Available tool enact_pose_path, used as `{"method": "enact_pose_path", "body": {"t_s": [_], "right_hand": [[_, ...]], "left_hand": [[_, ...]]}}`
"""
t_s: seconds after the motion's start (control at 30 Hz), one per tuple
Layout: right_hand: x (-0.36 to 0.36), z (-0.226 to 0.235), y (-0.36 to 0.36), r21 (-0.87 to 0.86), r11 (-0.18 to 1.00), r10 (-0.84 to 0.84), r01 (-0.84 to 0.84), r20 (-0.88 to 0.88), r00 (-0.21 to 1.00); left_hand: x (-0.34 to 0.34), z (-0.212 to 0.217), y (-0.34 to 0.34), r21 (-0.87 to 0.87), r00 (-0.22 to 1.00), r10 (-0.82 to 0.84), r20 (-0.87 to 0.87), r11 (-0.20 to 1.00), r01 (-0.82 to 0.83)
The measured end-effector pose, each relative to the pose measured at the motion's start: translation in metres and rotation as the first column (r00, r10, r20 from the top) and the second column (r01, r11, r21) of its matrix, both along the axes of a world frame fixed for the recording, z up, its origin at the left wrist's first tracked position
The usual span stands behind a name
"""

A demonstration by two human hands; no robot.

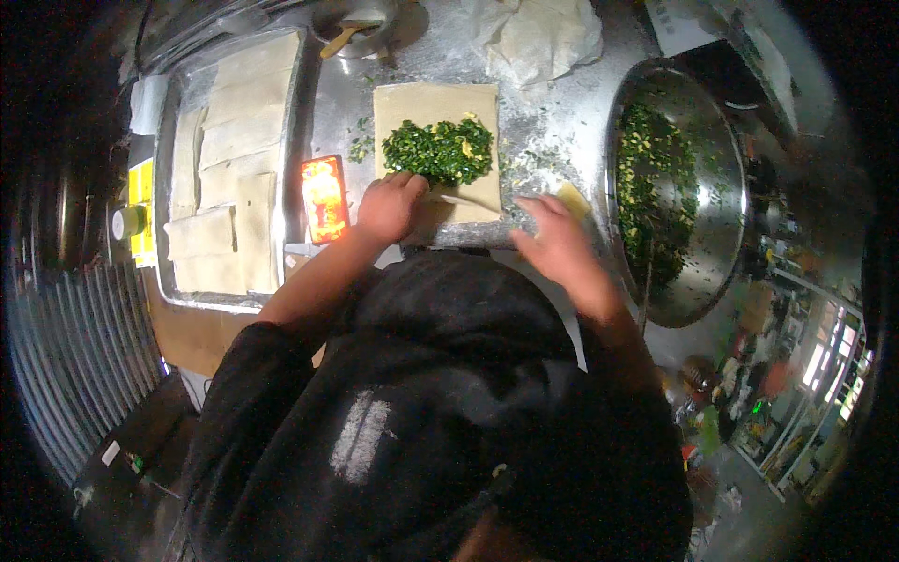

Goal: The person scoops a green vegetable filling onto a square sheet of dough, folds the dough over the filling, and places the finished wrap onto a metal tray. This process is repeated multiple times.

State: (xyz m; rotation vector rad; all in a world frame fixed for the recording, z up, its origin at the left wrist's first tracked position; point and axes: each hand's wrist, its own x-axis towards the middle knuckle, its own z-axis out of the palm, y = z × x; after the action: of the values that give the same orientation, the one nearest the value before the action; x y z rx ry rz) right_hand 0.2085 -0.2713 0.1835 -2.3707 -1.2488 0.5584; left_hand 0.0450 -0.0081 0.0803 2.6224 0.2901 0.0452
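A rectangular dough sheet (435, 101) lies on the floured metal table in front of me. Across its middle runs a band of chopped greens with yellow egg-like bits (438, 152). My left hand (391, 206) has its fingers closed on the sheet's near left edge, against the greens; that near edge looks partly lifted and folded. To the right of the sheet, my right hand (557, 236) is apart from it, thumb and fingers spread, with nothing seen in them. Just beyond that hand lies a small flat yellow piece (572, 199), perhaps a scraper.
A metal tray (292, 112) of overlapping dough sheets stands left, with a glowing phone-like screen (324, 199) beside it. A large steel bowl (730, 178) of chopped greens is at right. At the back are a bowl with a wooden-handled tool (346, 37) and a crumpled thin sheet (538, 42).
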Motion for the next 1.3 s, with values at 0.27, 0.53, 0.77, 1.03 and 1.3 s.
{"method": "enact_pose_path", "body": {"t_s": [0.27, 0.53, 0.77, 1.03, 1.3], "right_hand": [[0.035, -0.079, 0.088, -0.187, 0.982, 0.005, -0.017, -0.067, 0.998], [0.104, -0.109, 0.132, -0.07, 0.981, -0.183, 0.179, -0.048, 0.982], [0.107, -0.113, 0.136, -0.16, 0.974, -0.161, 0.162, 0.02, 0.987], [0.079, -0.095, 0.147, -0.039, 0.938, 0.345, -0.344, 0.166, 0.924], [0.082, -0.091, 0.158, -0.183, 0.894, 0.428, -0.408, 0.083, 0.9]], "left_hand": [[0.02, 0.012, 0.025, 0.036, 0.993, 0.112, 0.047, 0.993, -0.114], [0.077, -0.005, 0.063, 0.073, 0.951, 0.308, 0.018, 0.948, -0.309], [0.063, -0.02, 0.023, 0.087, 0.994, 0.012, 0.105, 0.996, -0.021], [0.067, -0.02, 0.036, 0.091, 0.994, 0.013, 0.106, 0.996, -0.023], [0.08, -0.001, 0.051, 0.146, 0.991, 0.0, -0.136, 0.989, 0.02]]}}
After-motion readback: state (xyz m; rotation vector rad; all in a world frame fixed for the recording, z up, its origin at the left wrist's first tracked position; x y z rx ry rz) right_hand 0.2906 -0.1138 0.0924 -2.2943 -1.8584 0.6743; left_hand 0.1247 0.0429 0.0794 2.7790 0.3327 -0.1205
